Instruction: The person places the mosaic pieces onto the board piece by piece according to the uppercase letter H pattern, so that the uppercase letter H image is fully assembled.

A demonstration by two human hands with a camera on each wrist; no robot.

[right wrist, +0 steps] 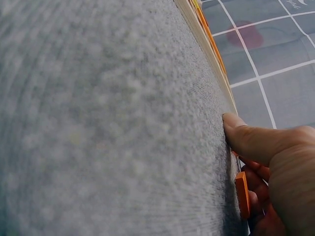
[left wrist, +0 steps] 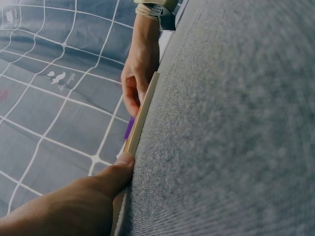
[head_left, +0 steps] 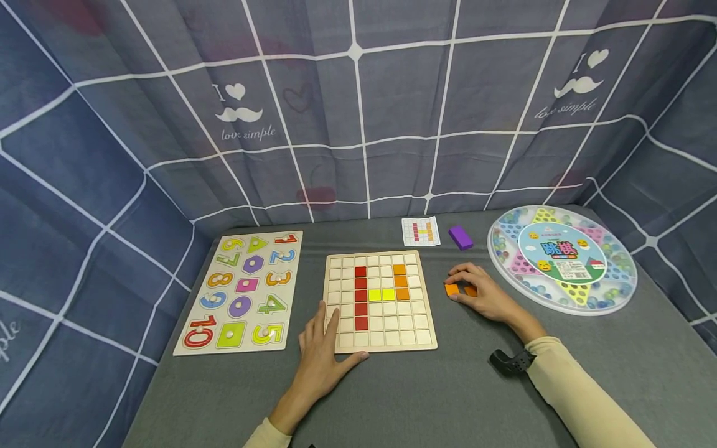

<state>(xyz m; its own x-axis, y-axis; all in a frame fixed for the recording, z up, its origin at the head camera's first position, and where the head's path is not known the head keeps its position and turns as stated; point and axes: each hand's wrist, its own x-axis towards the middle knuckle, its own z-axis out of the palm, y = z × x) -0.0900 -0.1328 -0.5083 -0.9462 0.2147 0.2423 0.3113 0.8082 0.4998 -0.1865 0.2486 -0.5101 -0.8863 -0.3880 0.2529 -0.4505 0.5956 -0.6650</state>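
Note:
A wooden grid board (head_left: 392, 339) lies before me, with a red column, two yellow tiles (head_left: 381, 295) in a row and an orange column (head_left: 399, 280) set in it. My left hand (head_left: 319, 358) rests at its lower left corner, fingers extended along the left side and thumb at the near edge. Right of the board, my right hand (head_left: 482, 292) pinches an orange tile (head_left: 451, 290) between thumb and fingers, low at the table. Another orange tile (right wrist: 241, 195) lies beneath its curled fingers, partly hidden in the head view.
Beyond the board lie a pattern card (head_left: 421, 231) and a purple block (head_left: 460, 238). A number-and-shape puzzle board (head_left: 260, 249) is at left. A round Chinese checkers set (head_left: 562, 249) sits at right. A checked curtain (head_left: 392, 93) hangs behind the grey table.

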